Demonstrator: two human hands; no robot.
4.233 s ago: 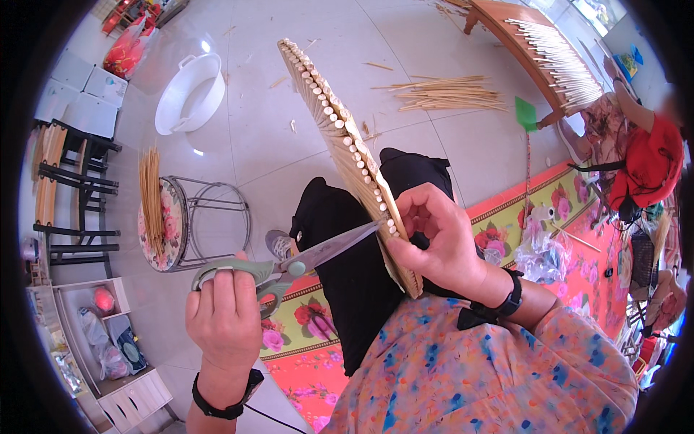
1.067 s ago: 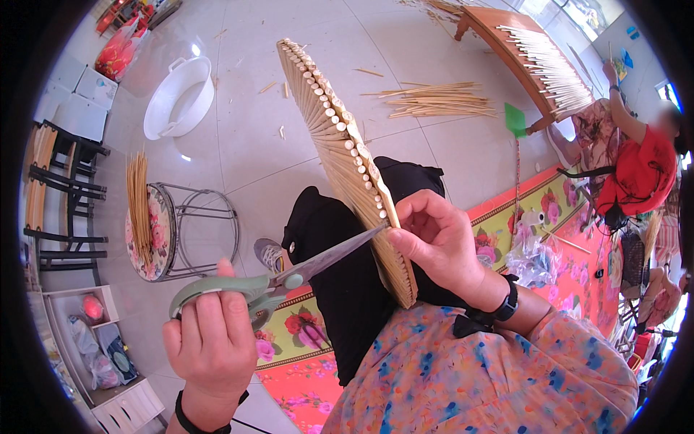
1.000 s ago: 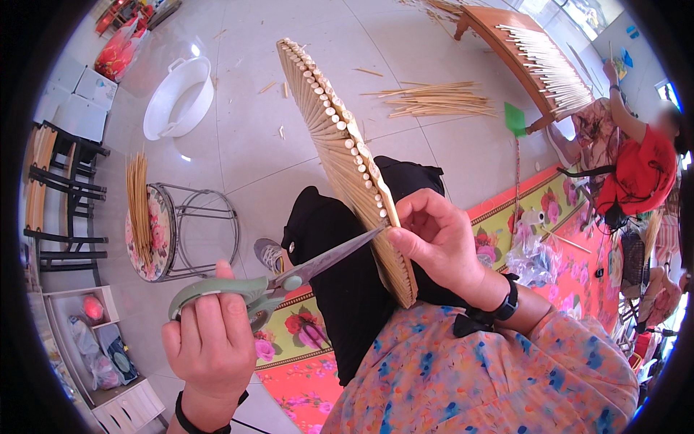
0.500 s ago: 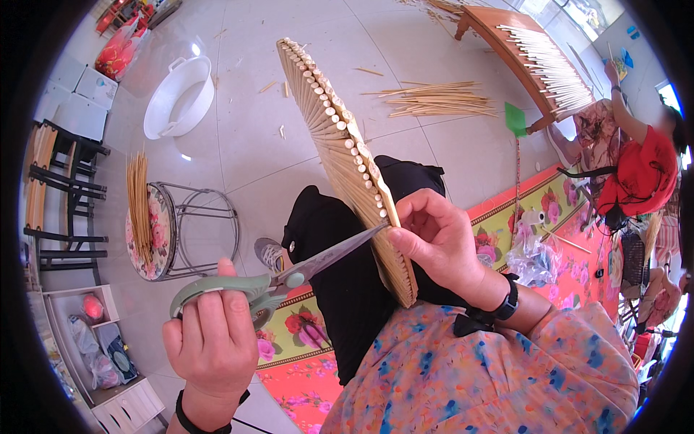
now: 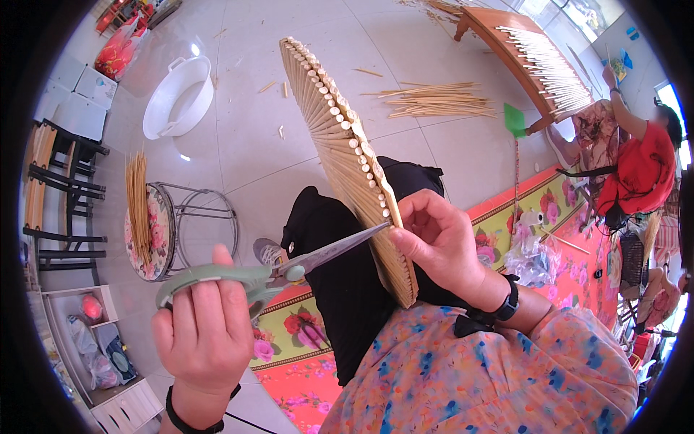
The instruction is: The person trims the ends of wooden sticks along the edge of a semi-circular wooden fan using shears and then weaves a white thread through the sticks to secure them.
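My left hand (image 5: 206, 336) grips sage-green-handled scissors (image 5: 224, 276), its fingers in and around the handle. The pointed metal blades reach rightward to the rim of a round tan piece (image 5: 329, 137), made of radiating sticks with pale round ends along its edge. This piece stands upright and tilted between my legs. My right hand (image 5: 437, 246) pinches its near rim, thumb just below the scissor tips. Both wrists carry black bands. My black-clad legs (image 5: 318, 246) flank the piece, above a patterned garment (image 5: 477, 376) on my lap.
A white tub (image 5: 177, 98), sticks on a stool (image 5: 137, 210), folded chairs (image 5: 50, 195), a shelf unit (image 5: 126, 405), loose sticks (image 5: 434, 98), a wooden bench (image 5: 506, 47) bearing pale sticks, a floral mat (image 5: 289, 398), and a co-worker in red (image 5: 636, 170) at right.
My left hand and scissor handles have shifted slightly left and up, with the blade tips still at the rim. The round piece and my right hand are nearly unmoved.
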